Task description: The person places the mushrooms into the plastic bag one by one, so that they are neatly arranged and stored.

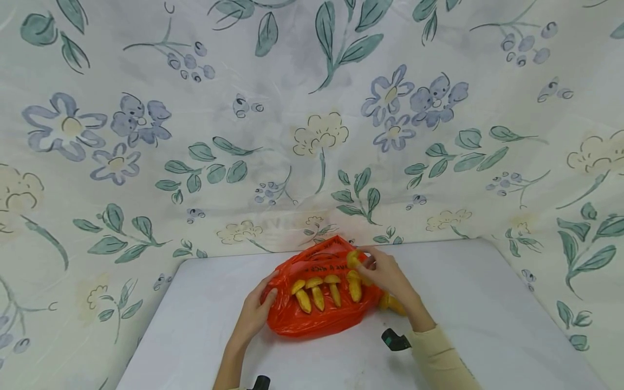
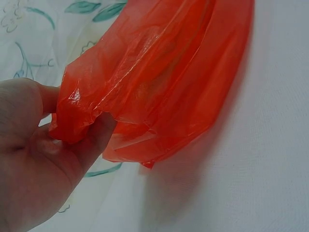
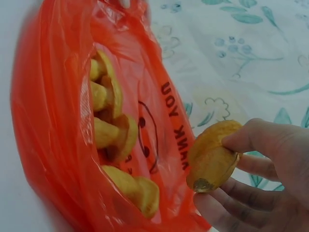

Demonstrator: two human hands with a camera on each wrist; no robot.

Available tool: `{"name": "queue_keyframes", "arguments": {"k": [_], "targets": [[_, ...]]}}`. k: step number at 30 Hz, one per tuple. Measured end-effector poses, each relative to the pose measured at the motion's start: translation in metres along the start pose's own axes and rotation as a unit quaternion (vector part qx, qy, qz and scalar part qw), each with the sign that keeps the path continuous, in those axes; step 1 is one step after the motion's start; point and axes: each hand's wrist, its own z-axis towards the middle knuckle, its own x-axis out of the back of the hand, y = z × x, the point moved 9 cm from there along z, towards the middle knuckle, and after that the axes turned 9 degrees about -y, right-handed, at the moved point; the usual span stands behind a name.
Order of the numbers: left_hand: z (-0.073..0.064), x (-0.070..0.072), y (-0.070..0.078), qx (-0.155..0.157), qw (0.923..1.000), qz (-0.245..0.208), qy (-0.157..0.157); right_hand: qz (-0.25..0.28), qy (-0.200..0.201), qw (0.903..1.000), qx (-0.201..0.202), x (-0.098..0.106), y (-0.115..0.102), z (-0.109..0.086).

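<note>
A thin red plastic bag (image 1: pixel 312 326), printed with black lettering, lies with its mouth spread. Several yellow mushrooms (image 1: pixel 317 297) sit inside it in a row, caps toward the back. My left hand (image 1: pixel 252 310) grips the bag's left edge, its plastic (image 2: pixel 79 104) pinched between thumb and fingers in the left wrist view. Over the right end of the bag, my right hand (image 1: pixel 390 273) holds another yellow mushroom (image 3: pixel 212 157) between thumb and fingertips. The right wrist view shows this mushroom beside the bag's printed inner wall, its dark stem end facing the camera.
More yellow mushrooms (image 1: pixel 391 304) lie on the white table (image 1: pixel 209 303) just right of the bag, partly hidden by the right forearm. A floral cloth (image 1: pixel 273 135) hangs behind the table. Dark wrist cameras (image 1: pixel 395 340) stick out near both forearms.
</note>
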Motion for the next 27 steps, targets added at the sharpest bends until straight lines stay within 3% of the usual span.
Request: {"name": "queue_keyframes", "arguments": {"k": [6, 17, 27], "targets": [[-0.001, 0.001, 0.001, -0.001, 1.0000, 0.003, -0.001, 0.004, -0.002, 0.9999, -0.013, -0.010, -0.004, -0.001], [-0.003, 0.002, 0.001, -0.005, 1.0000, 0.002, -0.003, 0.014, -0.006, 0.9998, 0.014, -0.029, -0.015, -0.001], [-0.003, 0.002, -0.001, 0.004, 0.9999, -0.001, -0.012, 0.015, -0.006, 0.9998, 0.012, -0.047, -0.017, -0.002]]}}
